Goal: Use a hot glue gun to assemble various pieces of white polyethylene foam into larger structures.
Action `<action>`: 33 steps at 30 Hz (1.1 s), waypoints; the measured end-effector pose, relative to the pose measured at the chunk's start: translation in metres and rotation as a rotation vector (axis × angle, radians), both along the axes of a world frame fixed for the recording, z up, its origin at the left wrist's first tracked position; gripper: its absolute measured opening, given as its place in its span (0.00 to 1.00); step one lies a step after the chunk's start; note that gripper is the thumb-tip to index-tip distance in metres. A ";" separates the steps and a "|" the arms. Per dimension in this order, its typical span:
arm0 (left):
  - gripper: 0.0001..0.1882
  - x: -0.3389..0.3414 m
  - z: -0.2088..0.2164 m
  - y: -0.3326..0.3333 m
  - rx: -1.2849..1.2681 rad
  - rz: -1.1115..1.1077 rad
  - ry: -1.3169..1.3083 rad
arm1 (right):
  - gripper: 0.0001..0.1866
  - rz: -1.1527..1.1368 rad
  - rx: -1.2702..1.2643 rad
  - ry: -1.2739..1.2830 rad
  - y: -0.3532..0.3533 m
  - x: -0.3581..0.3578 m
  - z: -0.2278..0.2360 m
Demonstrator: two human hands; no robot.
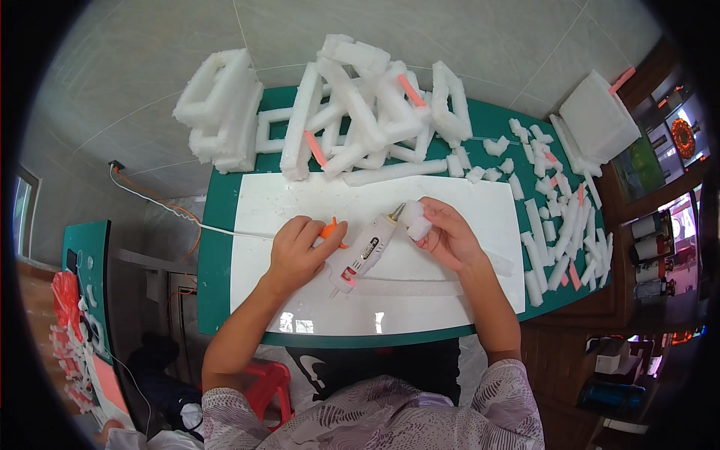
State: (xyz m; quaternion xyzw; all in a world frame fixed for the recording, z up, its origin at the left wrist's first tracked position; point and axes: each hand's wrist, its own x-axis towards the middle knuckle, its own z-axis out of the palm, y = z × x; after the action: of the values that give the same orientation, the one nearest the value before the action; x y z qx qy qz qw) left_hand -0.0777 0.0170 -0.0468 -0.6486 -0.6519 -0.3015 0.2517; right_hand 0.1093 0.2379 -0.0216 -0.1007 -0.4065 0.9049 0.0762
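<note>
My left hand (pixel 294 253) is closed round the handle of a white hot glue gun (pixel 369 249) with an orange trigger (pixel 331 231). The gun's metal nozzle points up and to the right. Its tip is right beside a small white foam piece (pixel 417 222), though I cannot tell whether they touch. My right hand (pixel 451 236) pinches that piece between fingers and thumb. Below both hands, a long pale foam strip (pixel 409 287) lies flat on the glossy white board (pixel 262 199).
White foam frames (pixel 367 120) are piled at the back of the green table (pixel 217 300). Several foam strips and offcuts (pixel 555 217) cover its right side, near a large foam block (pixel 600 116). A white cable (pixel 202 225) runs in from the left. A red stool (pixel 266 382) stands below.
</note>
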 end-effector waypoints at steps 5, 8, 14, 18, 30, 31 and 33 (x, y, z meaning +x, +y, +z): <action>0.26 0.000 0.001 0.000 -0.002 0.002 0.005 | 0.10 -0.010 0.043 -0.018 0.001 0.000 0.001; 0.26 0.001 0.000 0.000 -0.002 0.008 0.004 | 0.10 -0.023 0.037 -0.032 0.001 0.000 0.000; 0.26 0.000 -0.001 0.000 -0.003 0.010 0.007 | 0.10 -0.022 0.047 -0.037 0.001 -0.001 -0.001; 0.33 0.000 -0.002 -0.001 -0.007 -0.017 -0.022 | 0.10 -0.028 0.044 -0.058 -0.001 -0.001 0.001; 0.25 0.002 0.002 -0.002 -0.053 0.032 0.027 | 0.11 -0.057 0.058 -0.083 -0.001 -0.002 -0.001; 0.25 0.002 0.002 -0.002 -0.055 0.032 0.031 | 0.11 -0.057 0.066 -0.084 -0.001 -0.002 -0.001; 0.25 0.002 0.002 -0.001 -0.053 0.030 0.029 | 0.11 -0.057 0.074 -0.088 -0.001 -0.002 0.000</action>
State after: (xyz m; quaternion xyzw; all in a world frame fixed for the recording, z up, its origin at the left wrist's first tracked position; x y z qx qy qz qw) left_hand -0.0757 0.0159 -0.0451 -0.6496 -0.6656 -0.2707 0.2484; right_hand 0.1071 0.2365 -0.0217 -0.1491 -0.4395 0.8814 0.0877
